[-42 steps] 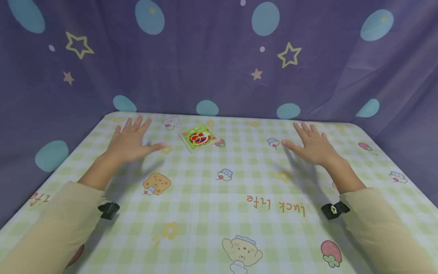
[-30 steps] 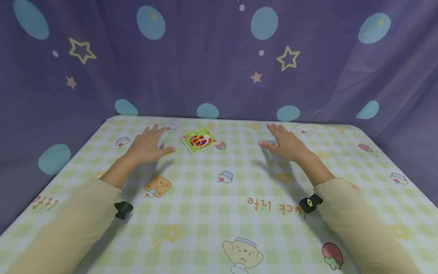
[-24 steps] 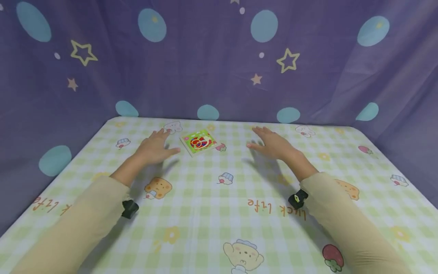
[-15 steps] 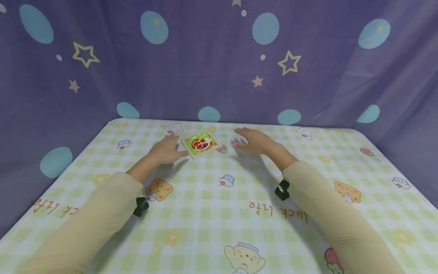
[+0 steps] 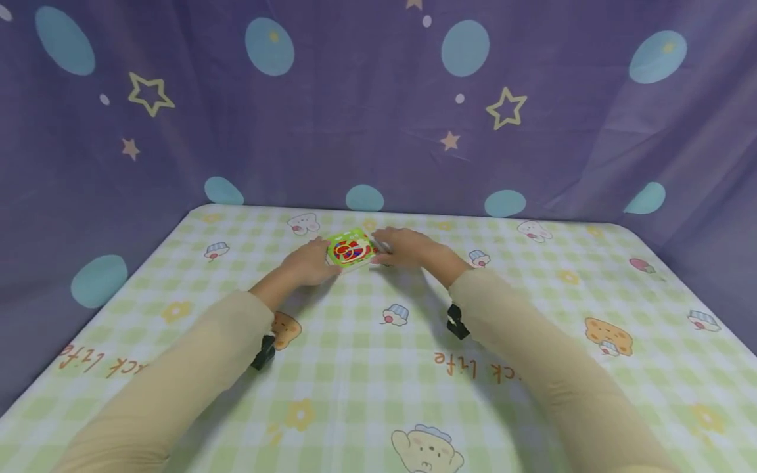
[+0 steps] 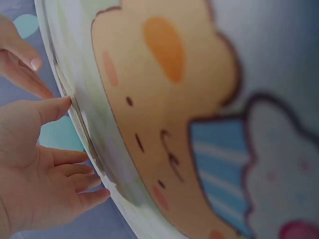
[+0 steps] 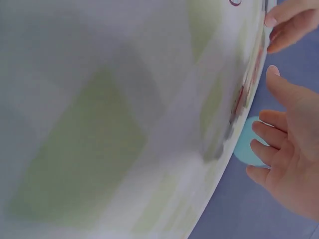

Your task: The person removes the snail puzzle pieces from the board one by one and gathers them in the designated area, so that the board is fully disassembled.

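Bench [image 5: 355,355]: under a green-and-white check cloth [image 5: 331,440], far corners rounded.
Prints: we get a cartoon bear [image 5: 427,452] at the near side, a cupcake [image 5: 395,315] mid-cloth, orange lettering [image 5: 452,364] upside down from our side.
Room: purple curtain [image 5: 367,98] behind the bench and along both sides, with pale blue ovals [image 5: 465,48] and small pinkish stars [image 5: 451,140].
Board [image 5: 350,251]: square, green with a red-and-blue picture. We have it lying on the bench toward the far edge, left of centre, between the two hands.
Arms: both reach forward and angle inward; beige sleeves [image 5: 183,374], black wrist units [image 5: 457,322] on the inner sides. Shadows fall on the cloth below.
Left hand [image 5: 307,264]: at the board's left side, thumb by its near corner. Fingers extended, thumb spread well apart from them.
Right hand [image 5: 408,248]: at the board's right side, palm turned inward. Fingers slightly bent, thumb apart, nothing clamped.
Contact: we can't tell for either hand.
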`<act>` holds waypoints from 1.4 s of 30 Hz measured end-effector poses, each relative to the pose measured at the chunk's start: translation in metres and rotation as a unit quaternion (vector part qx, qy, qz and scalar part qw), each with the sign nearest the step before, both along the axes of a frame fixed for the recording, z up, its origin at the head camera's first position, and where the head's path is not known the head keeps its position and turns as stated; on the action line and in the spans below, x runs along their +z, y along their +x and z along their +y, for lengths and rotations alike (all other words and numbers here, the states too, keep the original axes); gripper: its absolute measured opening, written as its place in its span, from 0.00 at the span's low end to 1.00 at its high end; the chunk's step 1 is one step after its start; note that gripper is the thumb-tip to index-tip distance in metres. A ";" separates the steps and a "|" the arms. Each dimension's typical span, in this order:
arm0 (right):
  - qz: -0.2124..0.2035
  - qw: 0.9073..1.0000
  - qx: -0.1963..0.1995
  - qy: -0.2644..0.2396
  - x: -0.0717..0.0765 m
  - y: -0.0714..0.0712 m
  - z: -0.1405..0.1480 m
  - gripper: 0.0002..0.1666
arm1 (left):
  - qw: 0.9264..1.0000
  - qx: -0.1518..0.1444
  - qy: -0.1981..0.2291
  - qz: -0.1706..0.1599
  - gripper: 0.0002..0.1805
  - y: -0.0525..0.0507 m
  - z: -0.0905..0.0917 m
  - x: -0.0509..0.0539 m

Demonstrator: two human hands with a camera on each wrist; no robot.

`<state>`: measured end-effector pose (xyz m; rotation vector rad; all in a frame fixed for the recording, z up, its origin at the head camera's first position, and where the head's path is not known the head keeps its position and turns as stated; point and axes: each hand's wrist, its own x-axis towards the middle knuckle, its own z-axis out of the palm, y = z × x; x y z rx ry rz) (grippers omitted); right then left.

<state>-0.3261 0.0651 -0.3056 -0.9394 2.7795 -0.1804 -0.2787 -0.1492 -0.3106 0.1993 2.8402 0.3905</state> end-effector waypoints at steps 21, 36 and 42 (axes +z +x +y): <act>-0.012 0.998 0.061 0.007 -0.005 -0.013 -0.018 0.20 | 1.000 -0.013 -0.014 0.001 0.42 -0.001 0.008 0.006; -0.036 0.998 0.043 0.021 -0.004 -0.008 -0.015 0.34 | 0.998 -0.054 -0.030 -0.006 0.41 -0.002 0.009 0.002; -0.015 0.998 0.056 0.027 -0.001 -0.008 -0.013 0.33 | 0.998 -0.061 -0.033 0.000 0.41 -0.003 0.009 0.007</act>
